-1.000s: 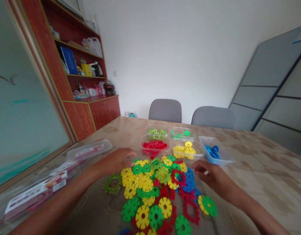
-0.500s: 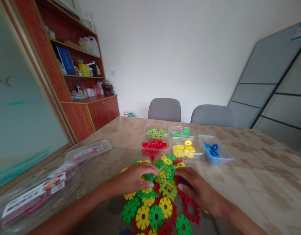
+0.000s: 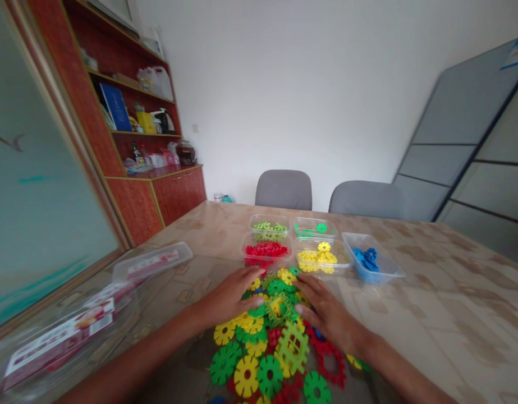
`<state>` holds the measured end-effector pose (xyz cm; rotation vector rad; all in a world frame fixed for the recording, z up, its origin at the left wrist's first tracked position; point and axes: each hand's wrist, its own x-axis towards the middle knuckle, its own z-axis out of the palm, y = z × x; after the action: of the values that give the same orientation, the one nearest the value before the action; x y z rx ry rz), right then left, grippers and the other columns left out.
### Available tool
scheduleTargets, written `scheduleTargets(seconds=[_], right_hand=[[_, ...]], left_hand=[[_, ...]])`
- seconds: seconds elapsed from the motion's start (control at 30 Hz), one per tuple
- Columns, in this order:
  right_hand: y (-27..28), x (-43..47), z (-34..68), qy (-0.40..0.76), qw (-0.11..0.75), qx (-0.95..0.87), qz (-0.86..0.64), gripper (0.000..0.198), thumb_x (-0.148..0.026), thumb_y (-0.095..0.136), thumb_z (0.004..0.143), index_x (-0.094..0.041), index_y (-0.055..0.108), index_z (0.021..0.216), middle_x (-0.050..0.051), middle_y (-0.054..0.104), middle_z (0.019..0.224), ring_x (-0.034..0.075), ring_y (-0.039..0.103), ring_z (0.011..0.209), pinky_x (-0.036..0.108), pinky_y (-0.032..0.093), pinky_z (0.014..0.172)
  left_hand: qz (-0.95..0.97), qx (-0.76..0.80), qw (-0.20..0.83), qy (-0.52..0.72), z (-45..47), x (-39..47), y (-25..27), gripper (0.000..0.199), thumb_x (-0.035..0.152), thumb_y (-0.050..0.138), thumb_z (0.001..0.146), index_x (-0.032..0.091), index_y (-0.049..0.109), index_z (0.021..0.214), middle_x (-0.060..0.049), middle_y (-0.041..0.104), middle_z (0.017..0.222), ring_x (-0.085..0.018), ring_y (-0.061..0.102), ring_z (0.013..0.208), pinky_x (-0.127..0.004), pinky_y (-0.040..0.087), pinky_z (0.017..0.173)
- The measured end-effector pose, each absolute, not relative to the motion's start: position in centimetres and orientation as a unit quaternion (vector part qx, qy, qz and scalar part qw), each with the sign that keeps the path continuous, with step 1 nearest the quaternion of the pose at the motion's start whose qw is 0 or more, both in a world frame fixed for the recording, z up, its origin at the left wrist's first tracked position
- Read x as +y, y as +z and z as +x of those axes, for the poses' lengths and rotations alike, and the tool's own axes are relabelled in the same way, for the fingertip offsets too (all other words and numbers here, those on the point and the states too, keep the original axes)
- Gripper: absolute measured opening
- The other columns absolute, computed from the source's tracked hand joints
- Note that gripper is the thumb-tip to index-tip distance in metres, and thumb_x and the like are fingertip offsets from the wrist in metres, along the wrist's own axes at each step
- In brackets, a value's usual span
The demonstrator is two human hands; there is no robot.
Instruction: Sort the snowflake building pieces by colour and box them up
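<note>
A loose heap of notched plastic connector pieces lies before me, with green discs [image 3: 269,375], yellow discs [image 3: 246,376], light-green square pieces [image 3: 293,345] and red pieces [image 3: 329,359]. My left hand [image 3: 231,297] rests along the heap's left side, its thumb apart from the fingers and nothing gripped. On the opposite side my right hand [image 3: 328,311] spreads its fingers over the edge pieces, also holding nothing. Pieces under both palms are hidden.
Beyond the heap stand clear tubs: light-green pieces [image 3: 269,227], red pieces [image 3: 266,249], green pieces [image 3: 308,229], yellow pieces [image 3: 317,258] and blue pieces [image 3: 366,259]. Clear plastic lids [image 3: 174,253] and labelled packaging [image 3: 60,342] lie left. Two grey chairs [image 3: 283,189] stand behind the table.
Both hands have shifted slightly forward, and their fingers are straighter. The pieces between them have spread, and a light-green square piece has slid toward me.
</note>
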<state>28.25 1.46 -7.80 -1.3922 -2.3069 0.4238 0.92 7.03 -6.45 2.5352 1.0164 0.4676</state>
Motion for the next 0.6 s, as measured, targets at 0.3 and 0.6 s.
scheduleTargets(seconds=[0.3, 0.6], right_hand=[[-4.6, 0.6, 29.7, 0.226, 0.289, -0.816, -0.448, 0.034, -0.042, 0.040, 0.096, -0.025, 0.063, 0.116, 0.008, 0.067, 0.111, 0.024, 0.061, 0.105, 0.042, 0.048, 0.093], [-7.5, 0.9, 30.9, 0.181, 0.267, -0.811, -0.489, 0.045, -0.045, 0.044, 0.093, -0.021, 0.052, 0.130, 0.012, 0.051, 0.137, 0.027, 0.045, 0.126, 0.049, 0.035, 0.107]], left_hand=[[0.899, 0.287, 0.279, 0.176, 0.4, 6.6, -3.6, 0.033, 0.037, 0.049, 0.093, 0.023, 0.059, 0.121, -0.005, 0.064, 0.120, -0.021, 0.059, 0.109, -0.030, 0.042, 0.095], [0.831, 0.530, 0.155, 0.064, -6.9, 8.5, -0.8, 0.035, 0.038, 0.069, 0.066, 0.019, 0.068, 0.096, -0.010, 0.072, 0.093, -0.033, 0.066, 0.089, -0.037, 0.049, 0.077]])
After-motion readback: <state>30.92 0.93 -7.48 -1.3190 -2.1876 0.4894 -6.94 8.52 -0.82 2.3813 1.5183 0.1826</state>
